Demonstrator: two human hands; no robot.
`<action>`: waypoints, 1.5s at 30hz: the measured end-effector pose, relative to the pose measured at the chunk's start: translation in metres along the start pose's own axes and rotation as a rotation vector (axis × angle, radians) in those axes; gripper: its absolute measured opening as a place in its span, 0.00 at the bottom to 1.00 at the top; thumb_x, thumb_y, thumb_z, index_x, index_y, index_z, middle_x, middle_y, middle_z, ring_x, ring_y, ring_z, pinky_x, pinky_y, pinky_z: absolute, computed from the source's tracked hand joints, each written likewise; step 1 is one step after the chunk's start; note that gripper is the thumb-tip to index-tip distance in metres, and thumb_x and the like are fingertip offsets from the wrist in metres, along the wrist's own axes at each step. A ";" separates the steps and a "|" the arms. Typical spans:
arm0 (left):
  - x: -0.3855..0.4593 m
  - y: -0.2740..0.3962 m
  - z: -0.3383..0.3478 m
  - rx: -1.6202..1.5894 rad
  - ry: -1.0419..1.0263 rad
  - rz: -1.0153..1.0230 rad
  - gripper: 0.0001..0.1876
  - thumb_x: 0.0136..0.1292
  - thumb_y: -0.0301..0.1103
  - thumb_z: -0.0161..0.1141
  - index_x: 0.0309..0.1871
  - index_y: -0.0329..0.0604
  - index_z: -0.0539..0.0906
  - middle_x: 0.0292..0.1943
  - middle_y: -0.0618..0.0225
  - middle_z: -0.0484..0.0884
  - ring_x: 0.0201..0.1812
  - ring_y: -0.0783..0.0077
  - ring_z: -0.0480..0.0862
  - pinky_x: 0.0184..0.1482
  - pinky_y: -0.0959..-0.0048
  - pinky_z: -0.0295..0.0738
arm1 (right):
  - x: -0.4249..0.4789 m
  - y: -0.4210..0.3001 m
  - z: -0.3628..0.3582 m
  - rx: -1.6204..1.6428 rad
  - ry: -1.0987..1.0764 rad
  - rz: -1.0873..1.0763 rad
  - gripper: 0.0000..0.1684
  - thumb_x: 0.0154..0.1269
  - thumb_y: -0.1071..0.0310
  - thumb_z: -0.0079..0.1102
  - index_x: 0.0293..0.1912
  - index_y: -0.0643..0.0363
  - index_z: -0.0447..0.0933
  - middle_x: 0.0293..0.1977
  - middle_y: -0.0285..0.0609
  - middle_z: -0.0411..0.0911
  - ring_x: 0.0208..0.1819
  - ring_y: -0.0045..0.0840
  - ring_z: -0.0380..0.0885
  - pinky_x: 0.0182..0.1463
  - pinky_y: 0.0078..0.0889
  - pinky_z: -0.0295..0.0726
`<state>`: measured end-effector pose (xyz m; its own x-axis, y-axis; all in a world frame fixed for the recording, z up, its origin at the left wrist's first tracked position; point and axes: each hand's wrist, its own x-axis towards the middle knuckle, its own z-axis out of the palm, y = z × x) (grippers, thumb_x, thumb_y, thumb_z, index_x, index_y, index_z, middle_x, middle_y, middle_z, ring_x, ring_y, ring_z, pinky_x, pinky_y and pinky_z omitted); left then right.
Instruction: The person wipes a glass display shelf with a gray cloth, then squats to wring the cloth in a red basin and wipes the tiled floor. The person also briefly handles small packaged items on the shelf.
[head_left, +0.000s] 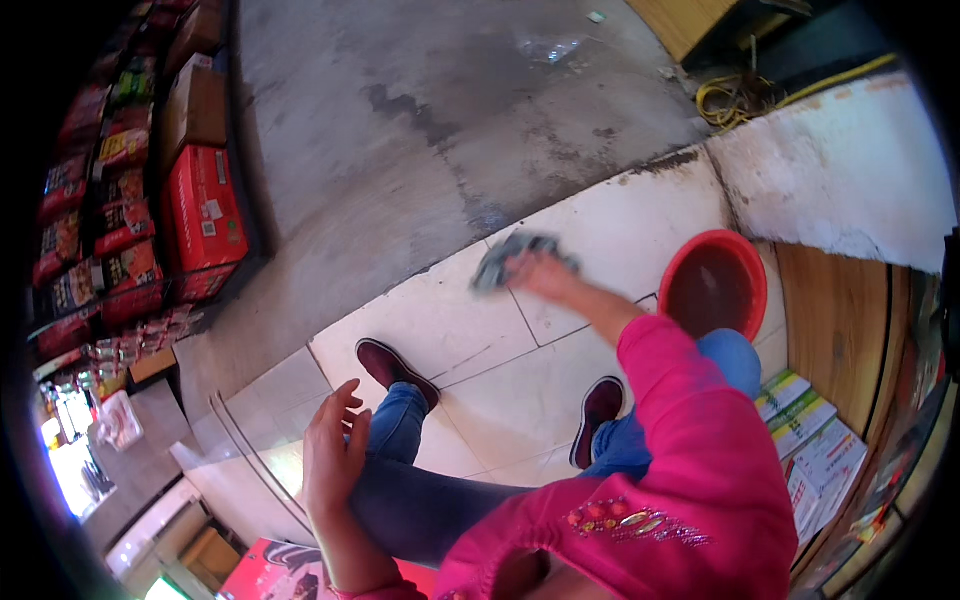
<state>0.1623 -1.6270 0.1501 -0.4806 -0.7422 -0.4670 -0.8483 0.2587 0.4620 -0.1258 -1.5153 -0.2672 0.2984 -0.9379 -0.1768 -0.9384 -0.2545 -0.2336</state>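
Observation:
My right hand (541, 276) presses on a crumpled grey-green cloth (491, 264) on the white floor tiles (480, 360), close to where they meet the grey concrete; both are blurred. Right of that hand stands a red plastic basin (759, 289) with murky brown water (705, 296) in it, partly hidden by my knee. My left hand (337, 442) is raised over my left thigh, its fingers loosely bent and apart, with nothing in it.
Shelves of red packets (124, 225) and a red carton (206, 206) stand at the left. A coiled yellow hose or cable (720, 105) lies at the upper right. Printed cartons (821, 465) sit by a wooden panel (832, 330) at the right. The concrete floor (322, 150) has dark stains.

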 end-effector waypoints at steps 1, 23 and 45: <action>0.011 0.015 0.000 0.001 -0.010 0.059 0.19 0.61 0.26 0.57 0.57 0.38 0.74 0.40 0.56 0.81 0.33 0.65 0.81 0.35 0.70 0.77 | -0.022 0.059 0.027 -0.259 0.253 0.238 0.23 0.64 0.64 0.43 0.59 0.38 0.68 0.62 0.40 0.63 0.59 0.42 0.67 0.56 0.51 0.70; 0.140 0.221 0.221 -0.148 -0.499 0.508 0.19 0.65 0.28 0.56 0.60 0.41 0.74 0.45 0.67 0.79 0.41 0.78 0.77 0.42 0.77 0.75 | -0.406 0.126 -0.105 1.282 0.616 0.823 0.31 0.60 0.73 0.48 0.65 0.54 0.63 0.61 0.47 0.65 0.63 0.30 0.64 0.64 0.31 0.63; 0.158 0.269 0.461 -0.058 -0.219 0.585 0.34 0.55 0.26 0.59 0.67 0.34 0.61 0.54 0.47 0.75 0.53 0.53 0.76 0.60 0.63 0.68 | -0.355 0.071 -0.048 0.244 0.520 1.374 0.25 0.63 0.68 0.54 0.60 0.55 0.67 0.56 0.52 0.69 0.59 0.43 0.68 0.65 0.42 0.63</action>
<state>-0.2442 -1.3901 -0.1472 -0.9013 -0.3423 -0.2655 -0.4207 0.5455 0.7249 -0.3068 -1.2120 -0.1754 -0.9169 -0.3965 -0.0458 -0.3606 0.8721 -0.3307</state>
